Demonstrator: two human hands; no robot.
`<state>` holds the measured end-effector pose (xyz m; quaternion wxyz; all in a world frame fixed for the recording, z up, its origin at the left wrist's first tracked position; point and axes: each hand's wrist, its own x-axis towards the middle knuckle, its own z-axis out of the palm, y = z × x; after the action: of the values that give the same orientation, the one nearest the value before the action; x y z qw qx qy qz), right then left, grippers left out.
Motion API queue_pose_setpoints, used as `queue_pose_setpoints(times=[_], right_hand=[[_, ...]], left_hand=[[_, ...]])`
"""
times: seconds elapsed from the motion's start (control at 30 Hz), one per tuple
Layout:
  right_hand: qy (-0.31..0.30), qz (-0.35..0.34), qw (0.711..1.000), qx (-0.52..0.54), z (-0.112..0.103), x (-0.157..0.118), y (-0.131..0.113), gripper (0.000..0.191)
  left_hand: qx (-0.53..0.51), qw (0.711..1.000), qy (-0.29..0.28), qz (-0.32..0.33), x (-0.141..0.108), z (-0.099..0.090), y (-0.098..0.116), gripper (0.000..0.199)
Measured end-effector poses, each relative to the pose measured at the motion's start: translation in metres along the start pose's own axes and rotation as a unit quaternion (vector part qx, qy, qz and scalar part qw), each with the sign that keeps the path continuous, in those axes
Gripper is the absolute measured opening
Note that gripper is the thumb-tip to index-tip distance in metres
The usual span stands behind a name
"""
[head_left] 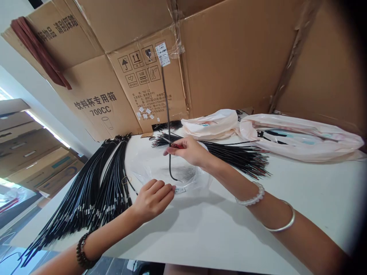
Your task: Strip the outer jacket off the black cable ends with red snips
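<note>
- Black cable (167, 103): it stands above the white surface (200, 233), in front of the cartons (149, 82), its lower end bending toward your left hand (156, 198).
- Your right hand (190, 151) has its fingers closed on the cable below its middle, with a small red-handled tool (179, 146) in the same hand.
- Your left fingers are curled together near the lower end; you cannot tell whether they grip anything.
- Expect it light and springy, firm enough to stand up from your pinch, its smooth skin perhaps a little slippery.
- Hold it close to the bent end; the tip looks thinnest and likely most delicate.
</note>
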<state>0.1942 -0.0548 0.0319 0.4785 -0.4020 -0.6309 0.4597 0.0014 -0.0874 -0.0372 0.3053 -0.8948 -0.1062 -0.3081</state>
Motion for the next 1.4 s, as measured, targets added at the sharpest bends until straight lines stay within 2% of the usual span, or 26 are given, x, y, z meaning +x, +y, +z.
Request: queue_pose_setpoints(times=[0.1,0.2,0.4,0.53,0.8,0.9,0.97,1.1,1.2,1.33,1.4], right_hand=[[-0.025,0.002,1.000,-0.017,0.003,0.002,0.007,0.019],[-0.026,0.005,0.999,-0.038,0.003,0.003,0.011,0.019],[-0.014,0.013,0.996,-0.086,0.000,0.002,0.012,0.019],[-0.005,0.020,0.994,-0.105,0.000,0.000,0.008,0.018],[0.022,0.025,0.996,-0.084,-0.013,-0.003,-0.007,0.017],[0.039,0.018,0.997,-0.067,-0.021,-0.007,-0.018,0.021],[0.047,0.014,0.998,-0.051,-0.025,-0.010,-0.024,0.024],[0.048,0.004,0.999,-0.019,-0.025,-0.012,-0.027,0.024],[0.047,0.007,0.999,-0.023,-0.021,-0.011,-0.025,0.019],[0.037,0.012,0.998,-0.049,-0.014,-0.012,-0.025,0.017],[0.028,0.013,0.998,-0.058,-0.009,-0.015,-0.028,0.018]], left_hand=[[-0.002,1.000,-0.001,0.000,-0.002,0.000,-0.001,0.014],[-0.004,1.000,-0.003,-0.014,-0.001,-0.004,-0.007,0.015],[0.011,1.000,0.006,-0.027,0.017,-0.024,-0.027,0.013],[0.002,0.999,0.011,-0.042,0.028,-0.034,-0.030,0.014],[-0.070,0.986,-0.128,-0.083,0.021,-0.036,-0.008,0.016],[-0.118,0.976,-0.153,-0.101,0.024,-0.043,-0.012,0.038],[-0.146,0.970,-0.142,-0.129,0.028,-0.047,-0.023,0.047],[-0.127,0.973,-0.076,-0.178,0.038,-0.048,-0.054,0.015],[-0.076,0.986,-0.041,-0.145,0.044,-0.047,-0.059,0.011],[-0.002,0.999,-0.019,-0.034,0.044,-0.052,-0.037,0.013],[0.037,0.998,-0.032,0.032,0.043,-0.056,-0.024,0.011]])
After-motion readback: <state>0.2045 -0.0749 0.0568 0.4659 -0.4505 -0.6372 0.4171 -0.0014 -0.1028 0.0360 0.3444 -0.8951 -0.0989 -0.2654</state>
